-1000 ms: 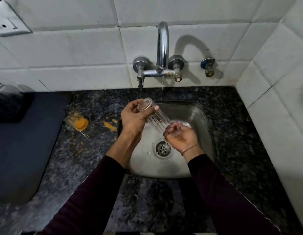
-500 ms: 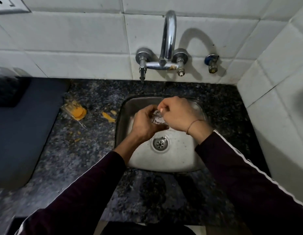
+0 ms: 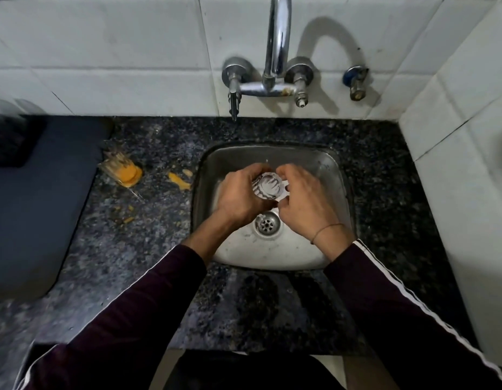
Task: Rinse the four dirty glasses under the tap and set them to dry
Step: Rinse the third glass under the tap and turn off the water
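Observation:
A clear ribbed glass [image 3: 268, 186] is held upright over the steel sink [image 3: 332, 175], its mouth facing up toward me. My left hand [image 3: 238, 197] wraps around its left side. My right hand [image 3: 307, 202] cups its right side, fingers against the rim. The chrome tap [image 3: 276, 49] stands on the tiled wall directly behind. A second glass [image 3: 119, 166] with orange residue lies tipped on the dark granite counter, left of the sink.
Orange scraps [image 3: 179, 180] lie on the counter between the tipped glass and the sink. A dark blue mat [image 3: 33, 209] covers the counter's left part. A small valve [image 3: 356, 83] sits right of the tap. White tiled wall closes the right side.
The glass was tilted on its side in my left hand; it now stands upright with both hands around it. My view has dropped closer over the sink.

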